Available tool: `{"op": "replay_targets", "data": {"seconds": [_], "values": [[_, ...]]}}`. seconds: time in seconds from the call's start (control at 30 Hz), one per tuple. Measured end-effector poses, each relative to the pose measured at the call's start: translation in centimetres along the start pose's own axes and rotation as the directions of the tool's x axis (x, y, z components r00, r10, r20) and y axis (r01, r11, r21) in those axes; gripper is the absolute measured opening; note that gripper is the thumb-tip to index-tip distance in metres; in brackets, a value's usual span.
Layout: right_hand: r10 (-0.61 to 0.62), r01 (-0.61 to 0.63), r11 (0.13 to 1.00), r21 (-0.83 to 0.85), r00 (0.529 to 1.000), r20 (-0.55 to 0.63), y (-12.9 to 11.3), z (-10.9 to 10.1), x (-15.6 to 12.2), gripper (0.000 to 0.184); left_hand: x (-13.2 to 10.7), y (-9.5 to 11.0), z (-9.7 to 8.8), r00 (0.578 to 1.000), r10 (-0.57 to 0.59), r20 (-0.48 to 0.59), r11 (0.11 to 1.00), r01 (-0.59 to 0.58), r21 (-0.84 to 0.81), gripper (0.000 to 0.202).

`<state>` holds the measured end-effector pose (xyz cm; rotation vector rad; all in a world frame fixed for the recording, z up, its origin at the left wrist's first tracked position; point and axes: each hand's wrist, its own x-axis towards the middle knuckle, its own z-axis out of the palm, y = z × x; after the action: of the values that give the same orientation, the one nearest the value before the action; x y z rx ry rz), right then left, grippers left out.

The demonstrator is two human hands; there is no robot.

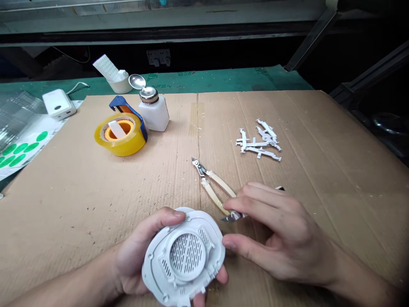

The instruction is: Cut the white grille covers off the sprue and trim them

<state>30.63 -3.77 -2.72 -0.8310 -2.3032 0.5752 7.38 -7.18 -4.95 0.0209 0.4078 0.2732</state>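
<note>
2 hands in view, nearest the camera. Left hand [137, 251] cradles a white plastic vented housing [194, 273] with a round slotted grille, fingers spread underneath and thumb pressed on the upper rim, housing tilted up toward the camera. Right hand [284, 230] sits just beside it, fingers curved and held together, thumb apart and reaching toward the housing's right edge, touching or not is hard to tell. A craft knife blade [231, 217] pokes out under the right fingers, its dark far end [279, 188] showing behind them; grip on it can't be confirmed. Risk: that bare blade is close to the housing and the left hand, so a slip or sudden twist could nick skin or score the plastic. Flush cutters [217, 184] with cream-wrapped handles lie just past the blade, jaws pointing away, and could get bumped. All of this is on a creased cardboard sheet [79, 204], which runs well out to the left and right of the hands; near edge out of view. Farther right, loose white plastic parts [258, 143]. Farther left, a yellow tape roll [121, 136] in a blue dispenser [126, 106] and a white pump bottle [153, 114] with its lid open, near the far cardboard edge, where a green mat [191, 81] begins.
</note>
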Motion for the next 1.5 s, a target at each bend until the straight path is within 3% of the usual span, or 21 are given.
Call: {"op": "replay_targets", "data": {"seconds": [0.33,0.57,0.77,0.87,0.93,1.07,1.23,1.3,1.4,1.5], "values": [[0.133,-0.135,0.991,-0.014,0.988,-0.072,-0.6,0.7,0.6,0.021,0.5,-0.1,-0.9,0.996,-0.063,0.067,0.997,0.066,-0.049,0.062],[0.219,-0.259,0.935,-0.240,0.958,-0.183,0.4,0.4,0.7,0.019,0.2,0.1,-0.6,0.994,-0.041,0.098,0.999,0.039,0.017,0.059],[0.196,-0.281,0.850,-0.446,0.954,-0.227,2.3,-0.6,-0.2,0.014,0.2,0.1,-0.8,0.990,-0.032,0.139,0.998,0.038,-0.042,0.061],[0.176,-0.294,0.800,-0.523,0.948,-0.264,2.6,-0.6,-0.4,0.039,0.1,0.1,-0.8,0.992,-0.037,0.123,0.997,0.045,-0.061,0.062],[0.164,-0.268,0.780,-0.566,0.960,-0.228,2.6,-0.5,-0.5,0.045,0.1,0.1,-0.8,0.994,-0.043,0.104,0.996,0.051,-0.074,0.062],[0.172,-0.207,0.825,-0.525,0.978,-0.115,2.5,-0.4,-0.7,0.015,0.0,0.1,-0.8,0.995,-0.055,0.078,0.994,0.062,-0.090,0.062],[0.175,-0.214,0.845,-0.491,0.977,-0.125,1.9,-0.3,-0.7,0.020,0.1,0.3,-0.8,0.996,-0.062,0.071,0.994,0.068,-0.089,0.062],[0.213,-0.254,0.881,-0.400,0.966,-0.145,1.3,-0.3,-0.5,0.023,0.1,0.3,-0.8,0.995,-0.062,0.073,0.995,0.067,-0.073,0.063],[0.264,-0.289,0.927,-0.237,0.955,-0.132,0.2,-0.2,-0.3,0.010,0.1,0.3,-0.9,0.995,-0.063,0.077,0.996,0.068,-0.060,0.064],[0.241,-0.255,0.948,-0.188,0.966,-0.095,-0.7,0.1,-0.2,0.020,0.3,0.2,-1.1,0.993,-0.070,0.094,0.995,0.076,-0.069,0.068]]}}
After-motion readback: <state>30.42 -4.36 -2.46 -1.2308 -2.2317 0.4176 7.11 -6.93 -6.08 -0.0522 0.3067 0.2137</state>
